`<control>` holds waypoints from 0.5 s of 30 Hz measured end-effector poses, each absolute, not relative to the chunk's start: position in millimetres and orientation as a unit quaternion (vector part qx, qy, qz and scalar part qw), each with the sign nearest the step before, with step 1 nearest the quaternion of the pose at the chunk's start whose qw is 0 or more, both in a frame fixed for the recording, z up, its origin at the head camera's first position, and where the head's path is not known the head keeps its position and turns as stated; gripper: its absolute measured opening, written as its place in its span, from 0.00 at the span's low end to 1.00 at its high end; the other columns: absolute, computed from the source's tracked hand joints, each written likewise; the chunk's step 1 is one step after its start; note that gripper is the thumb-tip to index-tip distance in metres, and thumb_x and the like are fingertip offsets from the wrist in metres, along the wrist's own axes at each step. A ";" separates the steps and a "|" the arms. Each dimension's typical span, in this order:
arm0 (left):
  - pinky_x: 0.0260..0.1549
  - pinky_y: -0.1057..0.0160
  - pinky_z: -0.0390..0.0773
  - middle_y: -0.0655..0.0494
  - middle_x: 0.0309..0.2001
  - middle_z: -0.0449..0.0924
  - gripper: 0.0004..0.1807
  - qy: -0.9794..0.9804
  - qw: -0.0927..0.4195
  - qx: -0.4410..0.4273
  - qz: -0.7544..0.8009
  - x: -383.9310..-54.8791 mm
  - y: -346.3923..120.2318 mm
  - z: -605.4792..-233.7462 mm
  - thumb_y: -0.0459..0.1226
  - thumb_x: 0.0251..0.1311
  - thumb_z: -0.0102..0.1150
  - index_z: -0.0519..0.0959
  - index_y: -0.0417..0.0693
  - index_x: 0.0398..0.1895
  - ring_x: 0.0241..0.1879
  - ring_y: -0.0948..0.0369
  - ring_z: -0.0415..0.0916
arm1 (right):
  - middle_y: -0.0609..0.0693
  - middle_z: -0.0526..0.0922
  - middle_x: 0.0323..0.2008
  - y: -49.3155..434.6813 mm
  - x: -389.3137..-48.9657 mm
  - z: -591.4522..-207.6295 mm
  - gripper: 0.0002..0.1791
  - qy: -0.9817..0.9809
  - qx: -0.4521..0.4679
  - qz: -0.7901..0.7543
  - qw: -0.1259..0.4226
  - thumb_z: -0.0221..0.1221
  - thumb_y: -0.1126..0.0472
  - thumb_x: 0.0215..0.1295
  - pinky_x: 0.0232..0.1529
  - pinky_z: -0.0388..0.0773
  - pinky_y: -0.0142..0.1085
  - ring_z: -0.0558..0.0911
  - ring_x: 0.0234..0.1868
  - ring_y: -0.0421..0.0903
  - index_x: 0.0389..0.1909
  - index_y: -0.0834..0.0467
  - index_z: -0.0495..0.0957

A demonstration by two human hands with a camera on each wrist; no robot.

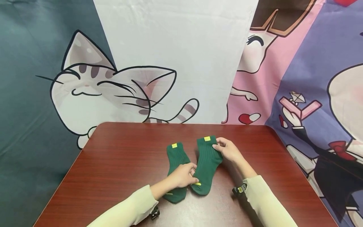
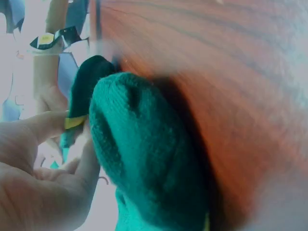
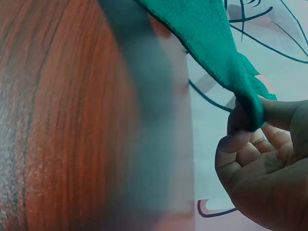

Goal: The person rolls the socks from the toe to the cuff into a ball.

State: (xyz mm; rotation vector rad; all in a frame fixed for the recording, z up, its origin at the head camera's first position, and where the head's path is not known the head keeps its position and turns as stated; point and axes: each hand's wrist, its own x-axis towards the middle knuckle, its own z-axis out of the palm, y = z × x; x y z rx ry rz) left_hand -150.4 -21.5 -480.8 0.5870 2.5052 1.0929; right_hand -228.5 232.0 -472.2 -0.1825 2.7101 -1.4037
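Observation:
Two green ribbed socks with yellow tags at their cuffs are in the head view. My right hand (image 1: 229,150) pinches the side edge of the right sock (image 1: 209,167) near its cuff. At the toe end, my left hand (image 1: 183,175) pinches that same sock by its yellow mark, thumb on top. The left sock (image 1: 176,155) lies on the table, partly hidden under my left hand and wrist. Its rounded foot (image 2: 149,149) fills the middle of the left wrist view. Thumb and forefinger grip the sock edge (image 3: 250,108) in the right wrist view.
A reddish-brown wooden table (image 1: 119,157) with rounded far corners carries the socks. Behind it hangs a cartoon-printed cloth (image 1: 181,37) with a cat figure. Each wrist wears a dark strap, such as the right strap (image 1: 240,189).

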 end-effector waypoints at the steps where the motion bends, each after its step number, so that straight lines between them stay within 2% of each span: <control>1: 0.36 0.64 0.76 0.61 0.36 0.80 0.27 0.878 0.173 0.210 0.394 -150.7 -22.8 -480.7 0.37 0.57 0.72 0.75 0.40 0.59 0.33 0.67 0.76 | 0.50 0.74 0.31 231.5 -228.3 -470.5 0.11 0.884 -0.059 -0.462 0.040 0.61 0.59 0.72 0.38 0.70 0.40 0.74 0.37 0.49 0.48 0.60 0.78; 7: 0.34 0.66 0.74 0.61 0.37 0.77 0.24 0.848 0.175 0.217 0.451 -147.9 -30.3 -479.3 0.35 0.57 0.71 0.73 0.45 0.55 0.32 0.68 0.75 | 0.50 0.75 0.31 228.6 -227.6 -462.4 0.13 0.876 -0.055 -0.478 0.030 0.62 0.58 0.71 0.39 0.71 0.39 0.74 0.37 0.48 0.50 0.61 0.77; 15: 0.27 0.71 0.66 0.62 0.31 0.69 0.26 0.822 0.199 0.249 0.473 -143.7 -41.3 -475.9 0.33 0.59 0.71 0.68 0.44 0.56 0.24 0.70 0.63 | 0.49 0.75 0.28 221.8 -226.0 -458.7 0.13 0.863 -0.066 -0.500 0.033 0.62 0.58 0.71 0.37 0.71 0.37 0.74 0.34 0.46 0.49 0.62 0.78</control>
